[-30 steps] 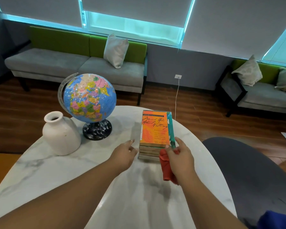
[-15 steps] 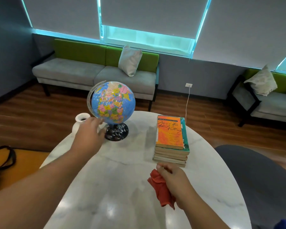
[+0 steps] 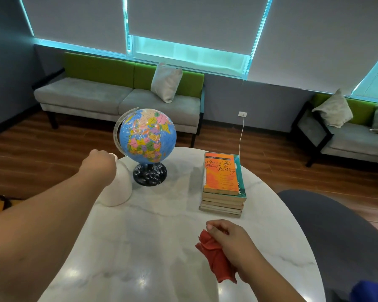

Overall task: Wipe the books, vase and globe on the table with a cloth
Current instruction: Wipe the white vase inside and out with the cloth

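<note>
Marble table [image 3: 151,247]: right hand [image 3: 231,240] clutches the cloth [image 3: 216,262] at 5 o'clock, wiping nothing. Left hand [image 3: 98,165] tops the 10 o'clock vase [image 3: 120,188] — grip hidden — seemingly next; globe [image 3: 146,136], books [image 3: 220,177] unclear.

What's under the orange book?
The orange paperback book lies on a teal-covered book, atop a stack of pale-edged paperbacks on the white marble table. Their covers are hidden, so titles cannot be seen.
</note>
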The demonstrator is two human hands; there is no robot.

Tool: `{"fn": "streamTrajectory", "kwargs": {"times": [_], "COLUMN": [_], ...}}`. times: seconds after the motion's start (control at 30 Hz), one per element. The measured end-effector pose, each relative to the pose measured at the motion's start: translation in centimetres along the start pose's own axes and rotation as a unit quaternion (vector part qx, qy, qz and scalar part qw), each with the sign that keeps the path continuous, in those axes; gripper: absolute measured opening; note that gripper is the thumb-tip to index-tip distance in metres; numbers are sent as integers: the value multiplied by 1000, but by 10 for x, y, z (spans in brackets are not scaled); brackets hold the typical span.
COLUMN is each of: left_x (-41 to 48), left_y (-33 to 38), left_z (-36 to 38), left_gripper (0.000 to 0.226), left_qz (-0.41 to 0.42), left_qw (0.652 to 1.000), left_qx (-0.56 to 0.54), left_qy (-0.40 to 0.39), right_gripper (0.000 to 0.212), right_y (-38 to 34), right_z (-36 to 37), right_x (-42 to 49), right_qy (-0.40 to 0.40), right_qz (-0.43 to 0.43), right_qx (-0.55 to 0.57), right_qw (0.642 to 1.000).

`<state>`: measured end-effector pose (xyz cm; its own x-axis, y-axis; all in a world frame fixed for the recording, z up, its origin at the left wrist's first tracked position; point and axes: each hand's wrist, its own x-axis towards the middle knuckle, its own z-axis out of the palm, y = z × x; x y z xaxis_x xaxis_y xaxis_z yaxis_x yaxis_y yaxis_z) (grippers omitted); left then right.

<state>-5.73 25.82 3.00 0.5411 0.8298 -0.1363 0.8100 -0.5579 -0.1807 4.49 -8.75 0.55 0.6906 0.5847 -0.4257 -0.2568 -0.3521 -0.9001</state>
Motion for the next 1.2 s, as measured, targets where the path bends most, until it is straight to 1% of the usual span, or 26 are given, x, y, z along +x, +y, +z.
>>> {"fn": "streamTrajectory", "kwargs": {"times": [0.13,0.2,0.23,0.3,0.4,0.5,0.53,0.6,0.63,0.73,0.8,0.83,0.93,1.07,1.13,1.2], "left_x": [-8,-13,-15,-17,-23,-32,-34,-36,-37,-46,-50,-54,-64,-89,-104,-119], "left_y": [-2,-3,-6,-12,-16,-10,-8,-8,-9,-10,-8,-5,1,12,12,11], "left_z": [6,13,18,24,19,10,7,5,4,7,10,9,11,9,14,19], "left_gripper": [32,34,36,38,33,29,32,50,57,44,38,38,47,45,43,46], "left_qz": [5,-2,-7,14,66,71,68,64,74,122,129,132,146,138,109,69], "left_qw": [998,994,991,987,990,994,994,994,994,992,991,991,989,988,983,961], "left_qx": [-24,-70,-102,-142,-112,-63,-61,-86,-79,-21,-14,-3,10,-64,-151,-267], "left_qy": [54,81,84,76,59,56,53,32,9,-20,-17,-19,-28,-14,0,-15], "right_gripper": [8,9,9,9,11,11,11,12,12,16,18,18,18,17,16,16], "right_y": [4,6,7,7,7,7,7,6,6,4,7,8,13,17,18,19], "right_z": [1,2,3,5,9,13,14,15,15,15,15,15,15,13,11,10], "right_x": [-1,-2,-2,-2,-4,-4,-4,-4,-5,-8,-9,-8,-11,-12,-13,-13], "right_qy": [8,9,8,3,-6,-16,-17,-24,-30,-44,-49,-50,-53,-42,-40,-30], "right_qz": [11,12,14,19,26,35,35,32,34,40,47,49,56,56,61,72], "right_qx": [8,1,0,-3,7,24,21,19,19,6,6,4,-1,-10,-13,-2], "right_qw": [1000,1000,1000,1000,1000,999,999,999,999,998,998,998,997,997,997,997]}}
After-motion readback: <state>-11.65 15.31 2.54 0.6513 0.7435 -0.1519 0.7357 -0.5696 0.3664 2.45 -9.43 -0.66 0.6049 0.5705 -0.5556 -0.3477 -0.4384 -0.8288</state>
